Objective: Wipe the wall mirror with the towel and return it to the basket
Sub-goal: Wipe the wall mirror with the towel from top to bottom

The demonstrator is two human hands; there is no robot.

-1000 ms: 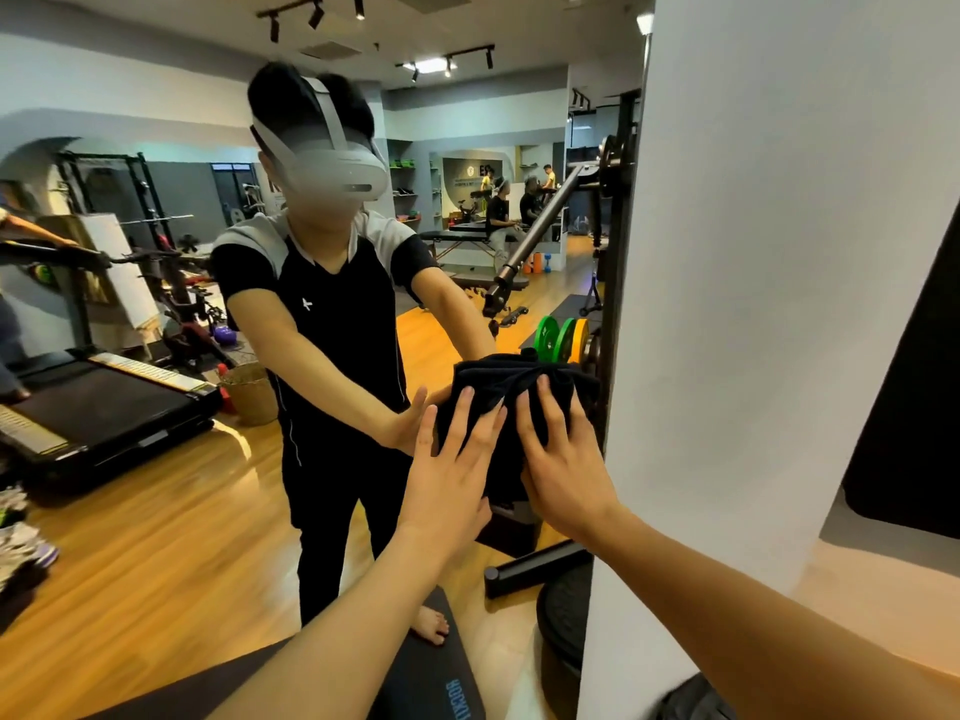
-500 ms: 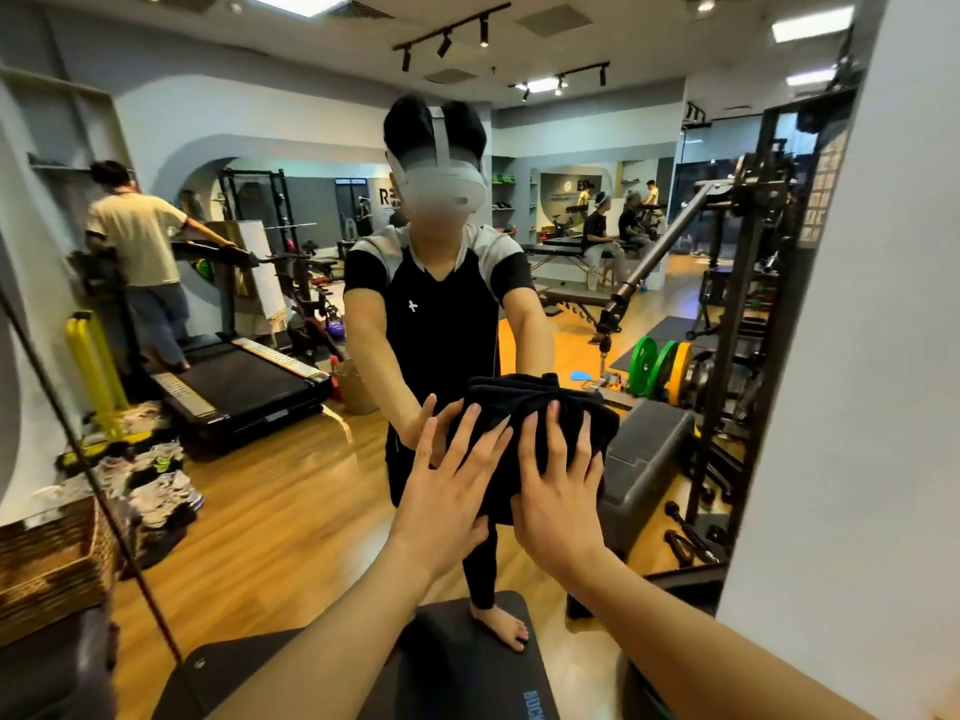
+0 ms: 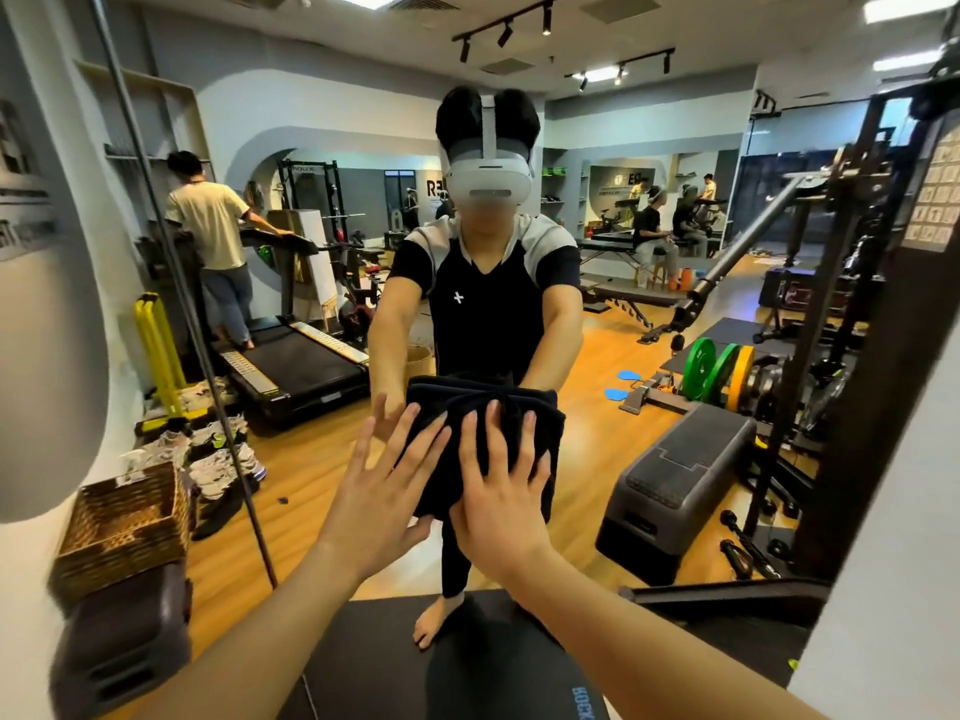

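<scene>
You press the folded black towel (image 3: 483, 439) flat against the wall mirror (image 3: 649, 485) with both hands. Your left hand (image 3: 382, 504) lies with its fingers (image 3: 415, 449) spread wide and straight, only the fingertips over the towel's left edge and the outer ones on bare glass. Your right hand (image 3: 498, 491) sits squarely on the cloth, fingers straight and fanned, pushing rather than gripping.

Over the last second the towel has travelled left along the glass. A second ago it sat hard against the mirror's right edge beside the white wall; half a second ago it was partway across; now it is near the middle of the mirror at chest height, well clear of that edge. The hands have kept the same flat, open pressure throughout, so this reads as one sweeping stroke from right to left.

I judge the wiping is under way but far from finished: the upper glass and the left strip toward the mirror's left edge look untouched by this pass. The woven basket (image 3: 122, 527) has come into view at lower left, beside the mirror's left edge on a dark step block (image 3: 119, 652); it is where the towel goes afterwards.
</scene>
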